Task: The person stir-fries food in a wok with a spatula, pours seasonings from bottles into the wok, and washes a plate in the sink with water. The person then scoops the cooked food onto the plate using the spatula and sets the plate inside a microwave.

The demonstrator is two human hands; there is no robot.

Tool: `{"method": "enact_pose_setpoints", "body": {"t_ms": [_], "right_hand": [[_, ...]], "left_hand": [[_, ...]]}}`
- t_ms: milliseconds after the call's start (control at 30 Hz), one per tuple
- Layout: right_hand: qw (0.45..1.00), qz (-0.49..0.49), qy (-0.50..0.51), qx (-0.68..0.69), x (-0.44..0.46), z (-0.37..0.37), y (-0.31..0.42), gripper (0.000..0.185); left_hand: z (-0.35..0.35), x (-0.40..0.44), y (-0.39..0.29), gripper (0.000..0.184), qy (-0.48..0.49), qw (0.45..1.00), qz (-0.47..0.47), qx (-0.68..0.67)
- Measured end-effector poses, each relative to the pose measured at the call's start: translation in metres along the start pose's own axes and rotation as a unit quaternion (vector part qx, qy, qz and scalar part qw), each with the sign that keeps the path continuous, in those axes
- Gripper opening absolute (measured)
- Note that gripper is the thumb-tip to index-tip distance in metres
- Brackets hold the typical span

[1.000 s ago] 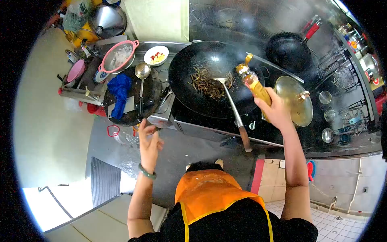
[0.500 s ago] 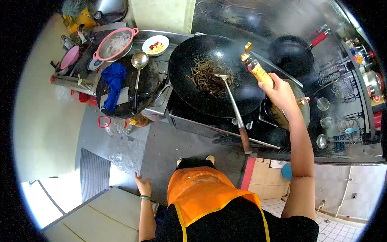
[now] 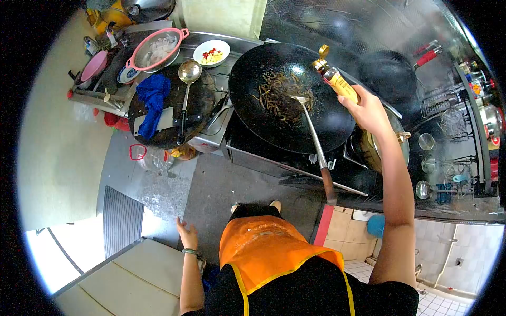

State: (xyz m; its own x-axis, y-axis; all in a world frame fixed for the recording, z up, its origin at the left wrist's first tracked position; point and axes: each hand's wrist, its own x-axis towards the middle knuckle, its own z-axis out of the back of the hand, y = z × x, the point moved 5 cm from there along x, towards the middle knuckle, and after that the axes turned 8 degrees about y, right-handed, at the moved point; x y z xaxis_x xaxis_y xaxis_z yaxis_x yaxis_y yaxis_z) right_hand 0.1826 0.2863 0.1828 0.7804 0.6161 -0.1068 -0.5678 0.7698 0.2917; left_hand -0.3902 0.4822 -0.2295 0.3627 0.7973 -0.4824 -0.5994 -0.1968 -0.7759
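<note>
A small dark sauce bottle [image 3: 338, 84] with a yellow label and a flipped-up gold cap is gripped in my right hand [image 3: 369, 111]. It tilts over the right side of a large black wok [image 3: 247, 124]. Dark, shredded food [image 3: 279, 97] lies in the wok's middle. A spatula [image 3: 317, 139] rests with its blade in that food and its wooden handle past the near rim. Down by my left side, my left hand [image 3: 187, 236] hangs in the air with fingers apart, holding nothing.
Left of the wok, a round chopping board [image 3: 203, 105] bears a ladle [image 3: 185, 97], a blue cloth [image 3: 153, 100] and a cleaver [image 3: 167, 118]. Behind are a white bowl [image 3: 224, 51] of chopped red and yellow pieces and a pink colander [image 3: 138, 58]. A pot [image 3: 403, 150] stands right of the wok.
The view has shifted slightly, so the wok and counter items sit a little further right. My right hand still holds the bottle over the wok; my left hand still hangs low.
</note>
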Motion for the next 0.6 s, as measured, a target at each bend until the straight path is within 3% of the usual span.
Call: {"method": "enact_pose_setpoints", "body": {"t_ms": [200,300,400,600], "right_hand": [[0.999,0.019,-0.043,0.011,0.031,-0.002,0.009,0.055],[0.999,0.0,-0.032,0.038,0.041,-0.001,0.005,0.058],[0.998,-0.037,-0.034,0.036,0.041,0.003,-0.006,0.058],[0.993,-0.031,-0.038,0.105,0.021,0.002,-0.023,0.058]], "left_hand": [[-0.012,0.011,0.031,0.072,0.008,0.998,-0.062,0.029],[-0.015,0.014,0.039,0.072,0.007,0.998,-0.031,0.047],[-0.015,-0.004,-0.012,0.071,0.044,0.998,0.033,-0.001],[-0.018,0.01,-0.024,0.068,0.053,0.999,-0.004,0.002]]}}
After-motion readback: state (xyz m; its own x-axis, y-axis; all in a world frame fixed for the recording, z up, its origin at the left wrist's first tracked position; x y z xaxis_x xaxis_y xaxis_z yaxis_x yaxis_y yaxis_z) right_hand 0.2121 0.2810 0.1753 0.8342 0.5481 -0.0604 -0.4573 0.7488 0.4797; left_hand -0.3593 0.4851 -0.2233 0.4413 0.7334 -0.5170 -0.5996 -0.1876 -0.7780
